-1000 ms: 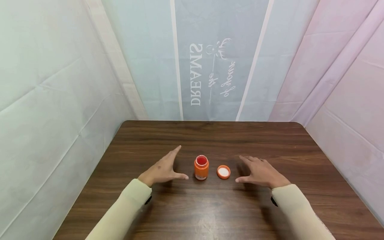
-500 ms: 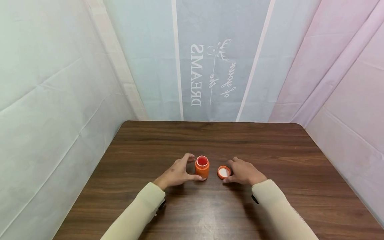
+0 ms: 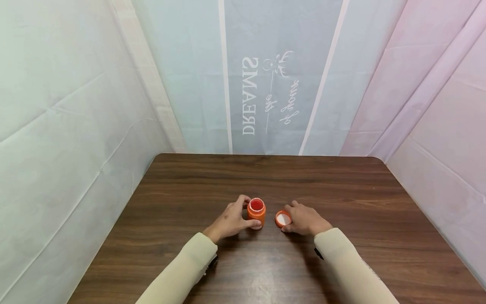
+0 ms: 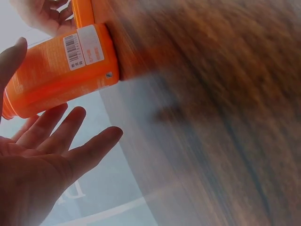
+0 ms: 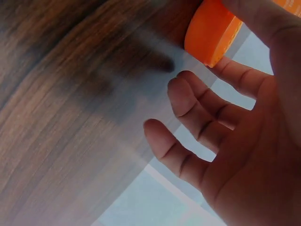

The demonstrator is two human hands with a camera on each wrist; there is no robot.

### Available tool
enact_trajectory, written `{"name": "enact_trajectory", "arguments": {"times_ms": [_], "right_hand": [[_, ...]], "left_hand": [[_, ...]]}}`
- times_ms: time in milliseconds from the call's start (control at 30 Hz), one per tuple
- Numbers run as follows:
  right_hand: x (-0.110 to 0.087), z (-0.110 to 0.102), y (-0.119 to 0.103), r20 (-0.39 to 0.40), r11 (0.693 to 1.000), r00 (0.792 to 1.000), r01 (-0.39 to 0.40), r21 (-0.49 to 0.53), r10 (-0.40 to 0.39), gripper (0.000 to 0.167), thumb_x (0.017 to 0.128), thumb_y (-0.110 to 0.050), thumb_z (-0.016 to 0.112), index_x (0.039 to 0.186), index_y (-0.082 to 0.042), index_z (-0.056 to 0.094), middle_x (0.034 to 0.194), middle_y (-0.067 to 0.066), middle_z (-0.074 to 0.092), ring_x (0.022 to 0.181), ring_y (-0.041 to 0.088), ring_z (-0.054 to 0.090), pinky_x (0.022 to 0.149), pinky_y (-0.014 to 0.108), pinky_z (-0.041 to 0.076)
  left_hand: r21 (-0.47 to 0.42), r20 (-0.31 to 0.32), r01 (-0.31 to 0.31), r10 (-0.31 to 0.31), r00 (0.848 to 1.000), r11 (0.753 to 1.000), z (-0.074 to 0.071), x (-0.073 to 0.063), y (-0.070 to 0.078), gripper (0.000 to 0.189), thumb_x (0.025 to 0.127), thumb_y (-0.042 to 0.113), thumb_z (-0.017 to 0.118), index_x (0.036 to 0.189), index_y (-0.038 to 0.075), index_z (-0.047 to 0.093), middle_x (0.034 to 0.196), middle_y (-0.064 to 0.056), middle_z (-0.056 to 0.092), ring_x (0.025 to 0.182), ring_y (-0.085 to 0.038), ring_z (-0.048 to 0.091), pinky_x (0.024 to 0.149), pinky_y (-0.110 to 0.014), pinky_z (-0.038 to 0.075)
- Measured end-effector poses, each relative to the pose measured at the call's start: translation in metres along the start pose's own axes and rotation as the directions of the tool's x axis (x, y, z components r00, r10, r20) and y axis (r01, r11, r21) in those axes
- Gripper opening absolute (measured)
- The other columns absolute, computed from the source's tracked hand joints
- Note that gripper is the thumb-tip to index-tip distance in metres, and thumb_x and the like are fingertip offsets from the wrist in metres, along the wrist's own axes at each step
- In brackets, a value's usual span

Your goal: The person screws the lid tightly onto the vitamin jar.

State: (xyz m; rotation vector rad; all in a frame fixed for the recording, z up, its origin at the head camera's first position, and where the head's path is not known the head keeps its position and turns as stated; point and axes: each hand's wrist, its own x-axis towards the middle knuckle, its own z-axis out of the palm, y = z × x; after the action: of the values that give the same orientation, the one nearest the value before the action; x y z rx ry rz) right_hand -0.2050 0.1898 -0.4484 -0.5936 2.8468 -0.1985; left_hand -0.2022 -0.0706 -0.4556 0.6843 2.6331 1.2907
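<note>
An orange plastic bottle (image 3: 257, 213) stands upright on the table, its mouth uncovered and red inside. My left hand (image 3: 230, 219) holds it from the left, thumb across the near side and fingers behind. A barcode label on the bottle (image 4: 61, 66) shows in the left wrist view; several fingers there spread away from it. Right of the bottle, the orange screw lid (image 3: 283, 218) lies with its white inside up. My right hand (image 3: 305, 218) pinches the lid between thumb and index finger. In the right wrist view the lid (image 5: 211, 33) shows its side, and the other fingers are loosely bent.
The dark wood-grain table (image 3: 182, 181) extends around both hands. Pale cloth (image 3: 76, 126) hangs at the left and right sides. Behind the far edge hangs a blue-grey curtain (image 3: 281, 139) with mirrored white lettering.
Both hands have moved inward from beside the bottle and lid. The left has come around the bottle, the right onto the lid. Bottle and lid have barely shifted.
</note>
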Motion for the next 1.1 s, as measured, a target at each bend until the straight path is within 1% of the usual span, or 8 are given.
{"name": "enact_trajectory", "arguments": {"times_ms": [100,167,233,400,467,767,933,1100], "right_hand": [[0.000,0.000,0.001,-0.024,1.000,1.000,-0.002,0.022,0.002,0.068,0.084,-0.034,0.081,0.133,0.005,0.055,0.116,0.017,0.056,0.101,0.033,0.061,0.088,0.050,0.052],[0.000,-0.001,0.001,-0.043,0.999,0.999,-0.001,0.055,0.003,0.066,0.084,-0.031,0.081,0.132,0.005,0.054,0.123,0.020,0.056,0.107,0.035,0.060,0.091,0.051,0.050],[-0.001,-0.004,0.001,-0.062,0.995,0.998,0.007,0.102,0.000,0.063,0.083,-0.025,0.081,0.130,0.006,0.054,0.123,0.020,0.057,0.107,0.034,0.060,0.090,0.050,0.050],[-0.004,-0.012,0.000,-0.117,0.977,0.993,0.051,0.209,-0.026,0.050,0.078,-0.014,0.082,0.117,0.002,0.055,0.101,0.008,0.060,0.085,0.021,0.056,0.076,0.039,0.050],[-0.006,-0.015,-0.001,-0.141,0.968,0.989,0.074,0.239,-0.041,0.050,0.077,-0.012,0.082,0.116,0.001,0.055,0.099,0.006,0.059,0.082,0.018,0.055,0.073,0.037,0.049],[-0.012,-0.026,-0.016,-0.268,0.937,0.958,0.181,0.297,-0.100,0.052,0.083,-0.020,0.080,0.124,-0.002,0.056,0.114,0.007,0.057,0.094,0.016,0.058,0.081,0.038,0.052],[-0.012,-0.028,-0.022,-0.295,0.926,0.949,0.205,0.317,-0.110,0.052,0.084,-0.021,0.081,0.125,-0.002,0.056,0.116,0.007,0.057,0.095,0.015,0.058,0.083,0.038,0.053],[-0.012,-0.028,-0.023,-0.306,0.919,0.944,0.225,0.322,-0.124,0.051,0.084,-0.022,0.081,0.123,-0.002,0.056,0.113,0.005,0.057,0.094,0.014,0.059,0.082,0.037,0.053]], "left_hand": [[-0.004,-0.006,-0.011,0.011,1.000,1.000,0.001,0.001,0.001,0.058,0.083,0.025,0.084,0.123,0.010,0.046,0.123,-0.011,0.064,0.119,-0.025,0.060,0.101,-0.044,0.047],[-0.005,-0.010,-0.014,0.014,1.000,1.000,0.002,0.001,0.001,0.057,0.083,0.024,0.084,0.122,0.009,0.046,0.123,-0.011,0.064,0.118,-0.025,0.060,0.100,-0.043,0.047],[-0.005,-0.012,-0.014,0.014,1.000,1.000,0.003,0.001,0.001,0.056,0.083,0.024,0.084,0.122,0.009,0.046,0.123,-0.011,0.064,0.118,-0.025,0.060,0.100,-0.043,0.048],[0.002,-0.018,-0.018,0.018,1.000,1.000,0.003,0.001,0.001,0.056,0.083,0.023,0.083,0.122,0.008,0.046,0.123,-0.011,0.064,0.118,-0.025,0.060,0.100,-0.043,0.048],[0.003,-0.019,-0.019,0.019,1.000,1.000,0.003,0.001,0.001,0.056,0.084,0.023,0.083,0.123,0.008,0.046,0.123,-0.011,0.064,0.119,-0.025,0.060,0.100,-0.043,0.048],[-0.031,-0.012,-0.042,0.041,0.999,0.999,0.004,0.000,0.000,0.052,0.086,0.022,0.080,0.123,0.009,0.045,0.123,-0.010,0.063,0.118,-0.024,0.060,0.098,-0.042,0.049],[-0.042,-0.006,-0.056,0.056,0.998,0.998,0.005,0.000,0.001,0.051,0.087,0.023,0.079,0.123,0.009,0.045,0.123,-0.011,0.063,0.118,-0.025,0.060,0.098,-0.041,0.049],[-0.049,-0.009,-0.047,0.046,0.999,0.998,0.006,0.000,0.002,0.051,0.087,0.022,0.079,0.123,0.009,0.045,0.123,-0.011,0.063,0.117,-0.025,0.061,0.098,-0.041,0.049]]}}
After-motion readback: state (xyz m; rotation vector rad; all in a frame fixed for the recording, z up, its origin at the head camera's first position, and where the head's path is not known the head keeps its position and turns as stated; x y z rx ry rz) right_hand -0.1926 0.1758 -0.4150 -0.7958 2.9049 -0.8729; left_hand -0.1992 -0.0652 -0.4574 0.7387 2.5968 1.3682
